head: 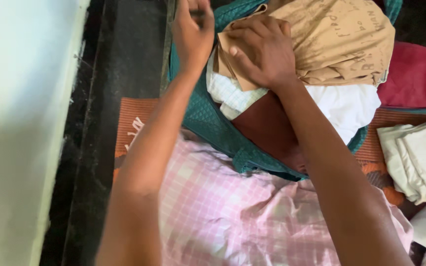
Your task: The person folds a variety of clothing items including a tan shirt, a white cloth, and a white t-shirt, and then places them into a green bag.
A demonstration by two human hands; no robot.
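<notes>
The right hand [265, 49] lies flat, fingers spread, pressing on a folded tan garment [336, 39] at twelve o'clock atop the clothes in a green quilted bag [208, 120]. The left hand [192, 32], at eleven o'clock, has its grip curled shut on the bag's edge. A pink checked cloth [223, 212] lies at six o'clock.

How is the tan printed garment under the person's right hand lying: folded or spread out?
Folded. The tan garment forms a compact layered bundle with doubled edges, atop other clothes in the green quilted bag, pressed by the right hand.
</notes>
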